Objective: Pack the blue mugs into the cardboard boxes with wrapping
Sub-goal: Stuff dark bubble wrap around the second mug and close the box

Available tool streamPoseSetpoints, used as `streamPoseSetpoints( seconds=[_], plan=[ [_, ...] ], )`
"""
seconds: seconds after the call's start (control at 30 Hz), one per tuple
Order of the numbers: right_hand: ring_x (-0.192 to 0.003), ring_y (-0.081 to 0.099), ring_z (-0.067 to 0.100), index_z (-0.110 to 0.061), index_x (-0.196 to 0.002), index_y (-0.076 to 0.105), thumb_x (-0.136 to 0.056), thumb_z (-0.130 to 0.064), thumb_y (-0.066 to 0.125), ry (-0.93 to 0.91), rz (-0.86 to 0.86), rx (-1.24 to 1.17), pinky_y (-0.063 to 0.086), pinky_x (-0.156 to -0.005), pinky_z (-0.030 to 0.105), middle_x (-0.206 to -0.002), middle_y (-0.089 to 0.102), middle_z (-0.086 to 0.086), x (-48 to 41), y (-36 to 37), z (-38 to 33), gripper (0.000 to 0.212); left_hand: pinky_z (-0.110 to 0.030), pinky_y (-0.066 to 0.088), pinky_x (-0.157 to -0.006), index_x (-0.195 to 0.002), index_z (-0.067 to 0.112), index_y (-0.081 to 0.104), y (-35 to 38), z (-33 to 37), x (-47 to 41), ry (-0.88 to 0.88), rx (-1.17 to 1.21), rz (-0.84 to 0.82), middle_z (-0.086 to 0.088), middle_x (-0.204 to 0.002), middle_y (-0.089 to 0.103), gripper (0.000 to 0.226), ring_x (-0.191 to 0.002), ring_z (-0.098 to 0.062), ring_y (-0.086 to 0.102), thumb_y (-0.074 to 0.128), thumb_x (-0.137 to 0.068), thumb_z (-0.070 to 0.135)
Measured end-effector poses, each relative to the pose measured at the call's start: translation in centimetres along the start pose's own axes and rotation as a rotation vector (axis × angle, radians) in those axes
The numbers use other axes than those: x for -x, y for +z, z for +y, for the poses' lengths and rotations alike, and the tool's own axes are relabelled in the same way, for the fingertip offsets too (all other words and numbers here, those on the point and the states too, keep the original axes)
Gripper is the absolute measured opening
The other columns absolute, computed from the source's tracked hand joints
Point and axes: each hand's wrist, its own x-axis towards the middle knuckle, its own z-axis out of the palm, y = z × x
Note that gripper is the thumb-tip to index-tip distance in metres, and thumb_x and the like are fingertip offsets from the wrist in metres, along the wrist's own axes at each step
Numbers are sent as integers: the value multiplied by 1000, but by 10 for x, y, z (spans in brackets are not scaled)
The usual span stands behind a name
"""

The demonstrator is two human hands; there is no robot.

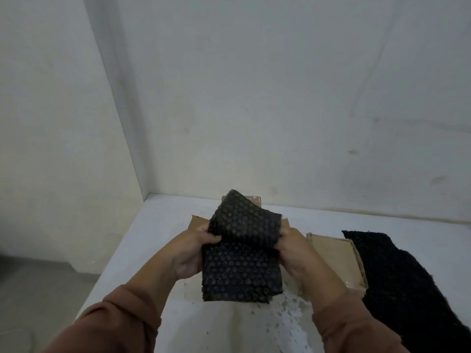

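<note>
Head camera, looking down at a white table (142,250) set in the corner of a pale wall (280,98). An open box (198,223) of brown cardboard stands at the far middle of the table, flaps spread, ready to be filled.

Just in front of the open box, and partly covering it, two hands in rust-brown sleeves (122,317) hold up a folded piece of black bubble wrap (242,266). The left hand (192,250) grips its left edge, thumb pressed on the front and fingers curled behind. The right hand (293,250) grips the right edge; its fingers are mostly hidden behind the wrap. The upper flap bends over, likely being folded shut into a bundle.

No blue mug shows. One may sit inside the wrap, but that cannot be told.

To the right of the open box lies a flat box (334,258), and further right a spare sheet (397,289) of black wrap, probably kept in reach for another mug.
</note>
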Motion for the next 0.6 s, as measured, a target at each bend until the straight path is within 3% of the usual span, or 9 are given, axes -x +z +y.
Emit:
streamPoseSetpoints(
  seconds=[0.1, 0.2, 0.23, 0.3, 0.37, 0.43, 0.47, 0.53, 0.6],
  plan=[
    [-75, 61, 24, -21, -49, 71, -84, 15, 37, -35, -4, 90, 50, -64, 32, -77, 73, 0, 2, -1, -3, 61, -36, 51, -74, -99, -1, 60, -8, -2, -2, -16, 85, -73, -17, -93, 61, 31, -83, -28, 59, 37, -82, 12],
    [-84, 59, 16, -24, -48, 67, -76, 22, 32, -153, -44, 318, 51, -71, 22, -85, 64, -8, 2, -3, -8, 64, -31, 45, -64, -71, 9, 59, -9, 0, -4, -52, -32, -23, -11, -80, 55, 39, -73, -22, 52, 43, -89, 40],
    [-88, 58, 14, -24, -53, 68, -77, 21, 33, -181, -53, 385, 50, -74, 19, -88, 63, -10, 2, -4, -10, 62, -31, 46, -64, -64, 14, 57, -8, 0, -5, -65, -143, 0, -8, -80, 56, 38, -75, -21, 52, 48, -92, 38],
    [-92, 57, 12, -27, -64, 69, -81, 16, 35, -176, -51, 411, 48, -76, 20, -93, 62, -12, 1, -6, -14, 57, -31, 48, -67, -67, 15, 52, -8, -1, -9, -56, -310, 6, -7, -84, 56, 25, -83, -21, 53, 56, -91, 12],
    [-98, 58, 12, -29, -86, 70, -87, 4, 38, -91, -36, 270, 51, -77, 28, -106, 62, -6, 0, -9, -14, 45, -35, 49, -71, -84, 11, 51, -10, -1, -13, -4, -319, 46, -13, -97, 59, 19, -96, -28, 56, 54, -85, -8],
    [-105, 59, 21, -26, -115, 59, -94, -17, 44, -2, -38, -87, 54, -82, 40, -118, 60, 5, -2, -10, -7, 27, -41, 54, -74, -106, 6, 50, -9, 0, -16, 76, -178, 144, -16, -116, 58, 28, -110, -35, 55, 51, -85, -12],
    [-107, 58, 24, -23, -124, 53, -95, -32, 46, 41, -48, -293, 55, -82, 43, -121, 59, 8, -1, -11, -2, 32, -43, 55, -72, -114, 6, 49, -7, 0, -17, 116, -99, 188, -15, -120, 56, 33, -111, -35, 55, 50, -86, -12],
    [-104, 57, 28, -17, -127, 52, -85, -52, 46, 124, -97, -481, 56, -77, 42, -122, 60, 12, -1, -8, 8, 55, -47, 57, -72, -119, 4, 49, -3, -3, -18, 181, 30, 234, -15, -121, 57, 35, -110, -35, 57, 48, -88, -11],
    [-106, 58, 30, -15, -123, 56, -81, -45, 54, 152, -134, -457, 55, -80, 40, -123, 61, 14, -1, 3, 17, 53, -50, 56, -81, -112, 0, 52, 0, -11, -20, 198, 109, 255, -20, -119, 59, 26, -109, -36, 59, 47, -88, -12]
  ],
)
